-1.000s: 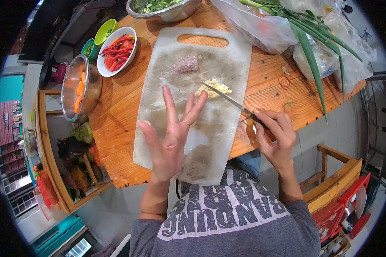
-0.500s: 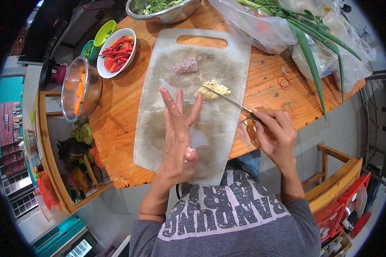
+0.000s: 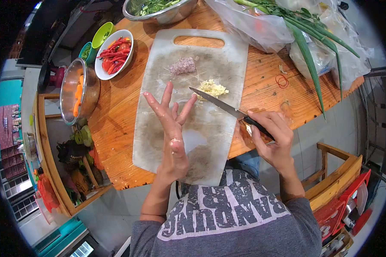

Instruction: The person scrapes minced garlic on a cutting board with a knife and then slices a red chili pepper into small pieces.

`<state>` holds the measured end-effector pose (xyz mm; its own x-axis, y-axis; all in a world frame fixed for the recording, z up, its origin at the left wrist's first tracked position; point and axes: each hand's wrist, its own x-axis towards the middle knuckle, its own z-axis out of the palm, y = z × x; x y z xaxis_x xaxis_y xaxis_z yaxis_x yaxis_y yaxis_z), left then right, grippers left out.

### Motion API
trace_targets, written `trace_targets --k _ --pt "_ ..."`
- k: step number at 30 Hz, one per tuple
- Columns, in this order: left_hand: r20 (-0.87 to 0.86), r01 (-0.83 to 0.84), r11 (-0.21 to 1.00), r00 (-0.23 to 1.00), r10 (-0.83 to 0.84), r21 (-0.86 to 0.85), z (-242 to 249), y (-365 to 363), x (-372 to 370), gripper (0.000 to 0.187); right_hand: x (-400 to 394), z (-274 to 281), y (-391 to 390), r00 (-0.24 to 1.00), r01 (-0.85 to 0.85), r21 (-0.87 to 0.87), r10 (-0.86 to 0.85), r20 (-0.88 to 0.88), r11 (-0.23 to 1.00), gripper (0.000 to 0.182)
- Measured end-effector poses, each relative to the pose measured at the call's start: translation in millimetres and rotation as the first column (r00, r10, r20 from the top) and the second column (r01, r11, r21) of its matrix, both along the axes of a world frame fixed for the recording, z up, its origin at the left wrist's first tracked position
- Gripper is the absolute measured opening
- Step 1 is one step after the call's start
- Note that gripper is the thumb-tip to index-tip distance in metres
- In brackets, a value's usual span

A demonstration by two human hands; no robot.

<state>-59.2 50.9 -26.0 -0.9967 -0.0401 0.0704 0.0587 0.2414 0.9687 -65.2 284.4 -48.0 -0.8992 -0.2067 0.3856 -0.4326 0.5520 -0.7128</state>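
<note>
My right hand [image 3: 275,136] grips the black handle of a kitchen knife [image 3: 218,103], its blade slanting up and left over the cutting board. Behind the blade lies a small heap of finely chopped pale yellow garlic [image 3: 213,88]. Farther up the board sits a heap of chopped purple shallot [image 3: 183,66]. My left hand [image 3: 171,128] is raised over the white, stained cutting board [image 3: 158,47] with its fingers spread, holding nothing. Small pale bits cling to its thumb. The knife tip is close to the left fingertips, apparently apart from them.
Left of the board stand a white bowl of red chilies [image 3: 114,55], a metal bowl with carrots [image 3: 80,91], a green cup [image 3: 103,35] and a teal cup [image 3: 86,52]. A metal bowl of greens [image 3: 158,16] is at the back. Plastic bags [image 3: 261,32] and scallions [image 3: 306,58] occupy the right.
My left hand has turned and its fingers have spread wider, shifting slightly left. The knife has turned to show more of its blade face, and its tip has moved left.
</note>
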Motion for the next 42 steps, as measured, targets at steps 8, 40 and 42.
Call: trace_targets --k 8,40,42 --pt "0.004 -0.017 0.972 1.000 0.017 0.233 2.1 2.1 -2.2 0.109 -0.7 -4.6 3.2 0.998 0.026 0.018 -0.027 0.049 0.999 0.037" --pt "0.240 -0.197 0.364 0.968 -0.076 0.910 11.7 -21.1 0.6 0.094 3.8 -11.0 0.5 0.997 0.064 -0.013 -0.063 0.045 0.998 0.037" --pt "0.222 -0.148 0.445 0.968 -0.118 0.883 9.4 -26.1 2.5 0.093 3.3 -6.0 2.3 0.998 0.057 0.018 -0.058 0.015 0.998 0.037"
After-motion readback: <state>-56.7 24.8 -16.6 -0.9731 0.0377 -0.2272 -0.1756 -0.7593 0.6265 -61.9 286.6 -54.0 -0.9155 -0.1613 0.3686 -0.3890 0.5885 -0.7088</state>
